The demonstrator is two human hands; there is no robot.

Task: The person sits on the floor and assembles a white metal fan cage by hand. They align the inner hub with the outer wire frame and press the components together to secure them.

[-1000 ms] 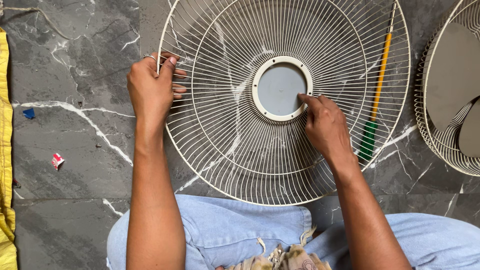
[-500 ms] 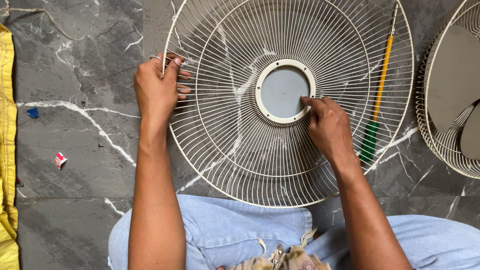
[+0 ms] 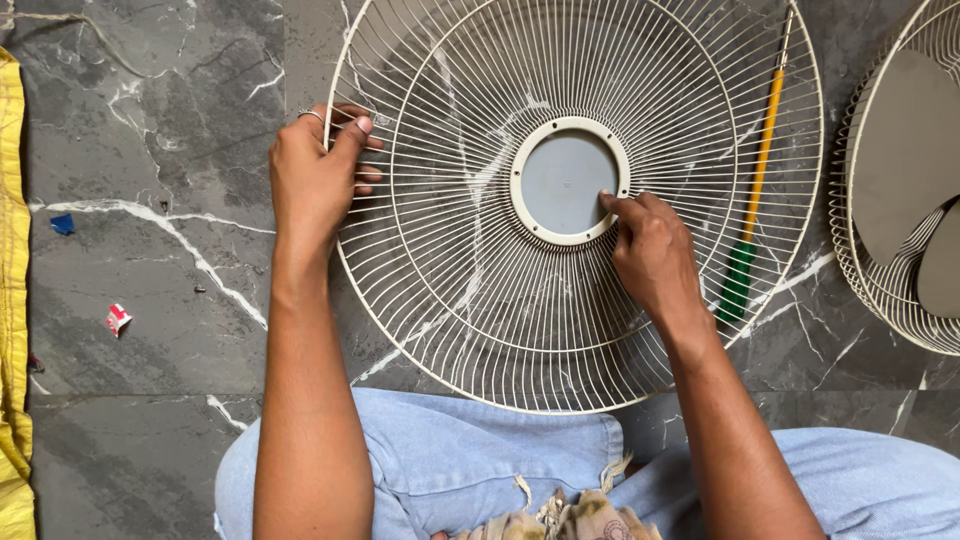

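Observation:
A round cream wire fan guard (image 3: 470, 300) lies on the dark marbled floor in front of my knees. At its centre is a cream ring (image 3: 523, 150) around an open hole. My left hand (image 3: 312, 180) grips the guard's left rim, thumb on top and fingers curled through the wires. My right hand (image 3: 655, 255) rests on the wires at the right of the centre ring, with the index fingertip pressed against the ring's edge. A ring sits on one finger of my left hand.
A screwdriver (image 3: 755, 190) with a yellow shaft and green handle lies under the guard's right side. A second fan guard (image 3: 860, 260) with grey blades stands at the right edge. Yellow cloth (image 3: 10, 300) runs along the left edge, with small scraps (image 3: 117, 319) nearby.
The guard and both hands have shifted slightly to the right over the last second. Both hands keep their hold and placement.

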